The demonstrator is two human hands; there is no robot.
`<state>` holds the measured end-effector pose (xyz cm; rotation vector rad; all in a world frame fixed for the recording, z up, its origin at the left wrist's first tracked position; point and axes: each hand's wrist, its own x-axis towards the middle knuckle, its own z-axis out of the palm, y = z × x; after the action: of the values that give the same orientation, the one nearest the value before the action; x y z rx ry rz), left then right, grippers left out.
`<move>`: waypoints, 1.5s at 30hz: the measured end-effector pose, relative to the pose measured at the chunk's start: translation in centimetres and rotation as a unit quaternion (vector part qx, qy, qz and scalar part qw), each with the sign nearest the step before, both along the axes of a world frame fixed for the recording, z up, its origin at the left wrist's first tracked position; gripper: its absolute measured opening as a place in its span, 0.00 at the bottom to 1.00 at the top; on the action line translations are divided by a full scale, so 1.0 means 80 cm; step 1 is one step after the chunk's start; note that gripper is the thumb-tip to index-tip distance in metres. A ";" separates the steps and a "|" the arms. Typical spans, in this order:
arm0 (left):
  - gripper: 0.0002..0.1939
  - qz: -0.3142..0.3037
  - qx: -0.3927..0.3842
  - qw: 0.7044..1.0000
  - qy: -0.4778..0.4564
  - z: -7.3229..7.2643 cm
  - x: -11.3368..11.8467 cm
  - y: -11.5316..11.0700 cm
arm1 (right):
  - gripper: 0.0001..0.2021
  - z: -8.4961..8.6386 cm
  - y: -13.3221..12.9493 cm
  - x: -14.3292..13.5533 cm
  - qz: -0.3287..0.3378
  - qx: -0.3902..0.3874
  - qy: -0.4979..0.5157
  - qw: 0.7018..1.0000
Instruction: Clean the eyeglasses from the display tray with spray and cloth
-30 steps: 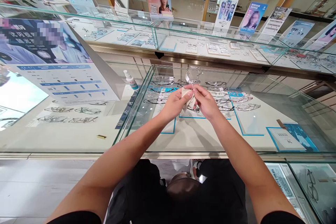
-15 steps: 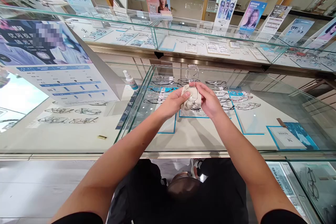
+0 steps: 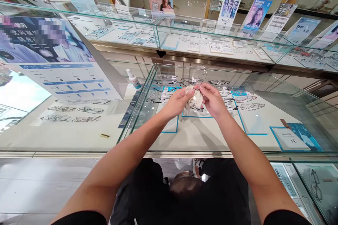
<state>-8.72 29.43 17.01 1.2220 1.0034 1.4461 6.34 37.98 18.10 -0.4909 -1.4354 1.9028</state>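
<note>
Over the glass display counter, my left hand [image 3: 177, 102] is closed on a crumpled beige cleaning cloth [image 3: 190, 101], its thumb pressing on top. The cloth wraps around part of a pair of thin-framed glasses [image 3: 199, 74], whose clear round outline rises just above my fingers. Fingers of my right hand [image 3: 213, 101] pinch the thin frame at the cloth's right edge. Much of the glasses is hidden by cloth and fingers. Below the glass, under both hands, several rows of eyeglasses [image 3: 218, 82] lie on display.
To the left stands a large folded sign [image 3: 68, 77] on the counter, with a small spray bottle [image 3: 133, 79] beside it. A second glass showcase [image 3: 169, 47] with upright leaflets runs along the back. A blue-and-white card [image 3: 290, 139] lies at the right.
My right fingers have shifted slightly and now pinch the frame more tightly near its top. The cloth looks more gathered in my left hand. The view has moved a little.
</note>
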 end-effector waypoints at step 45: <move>0.29 0.098 0.041 0.994 0.026 -0.009 0.027 -0.004 | 0.22 -0.003 -0.007 -0.009 0.043 -0.018 0.014 0.999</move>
<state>-6.59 29.09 16.25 1.2524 1.1345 1.6288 5.63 37.39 17.86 -0.4232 -1.4269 1.9983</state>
